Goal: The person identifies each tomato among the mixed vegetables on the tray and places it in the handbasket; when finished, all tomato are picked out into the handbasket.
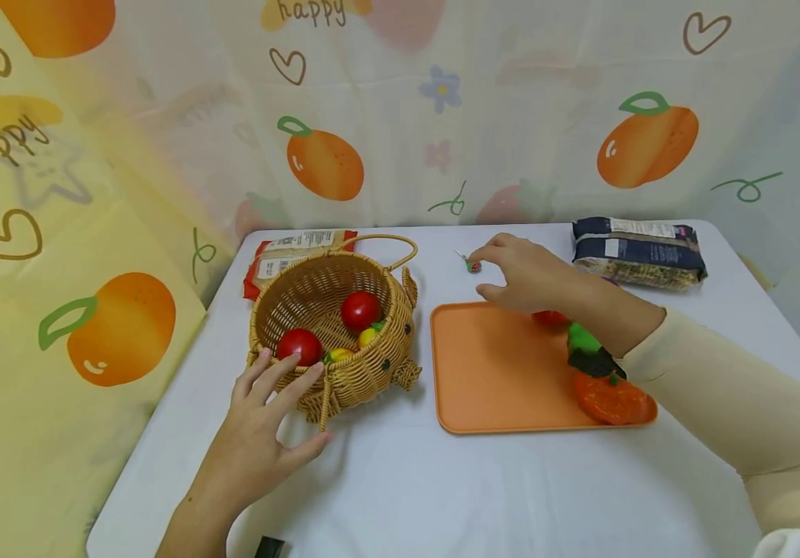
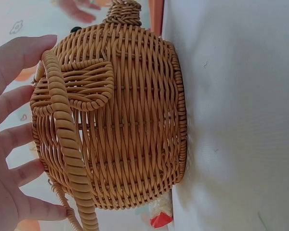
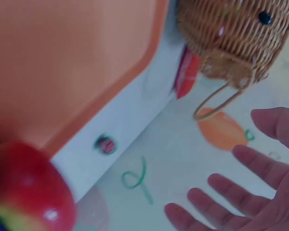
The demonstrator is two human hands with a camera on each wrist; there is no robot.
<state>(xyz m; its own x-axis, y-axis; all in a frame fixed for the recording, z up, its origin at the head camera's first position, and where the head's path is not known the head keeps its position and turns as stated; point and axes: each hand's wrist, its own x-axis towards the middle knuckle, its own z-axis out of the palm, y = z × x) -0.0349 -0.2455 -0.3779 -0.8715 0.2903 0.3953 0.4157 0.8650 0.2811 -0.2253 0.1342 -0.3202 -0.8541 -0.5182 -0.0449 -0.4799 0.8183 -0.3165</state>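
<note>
My left hand (image 1: 260, 434) is spread at the near rim of a wicker basket (image 1: 365, 376) shaped like an animal, fingertips at the rim and beside its handle (image 2: 67, 130). Inside the basket lie red round fruits (image 1: 361, 311) and small yellow ones (image 1: 368, 337). Over the far edge of an orange tray (image 1: 491, 364), my right hand (image 1: 529, 271) reaches with loosely extended fingers and holds nothing. Close to its fingertips on the table is a small red-and-green item (image 1: 474, 266). The right forearm partly hides red, green and orange toy produce (image 1: 612, 399) along the tray's right side.
A red-and-white packet (image 1: 270, 267) lies behind the basket at the back left. At the back right sits a dark blue bag (image 1: 640, 252) of grain-like contents. A printed curtain (image 1: 386, 116) hangs behind the white table (image 1: 442, 496). A small black object (image 1: 270, 547) shows at the near edge.
</note>
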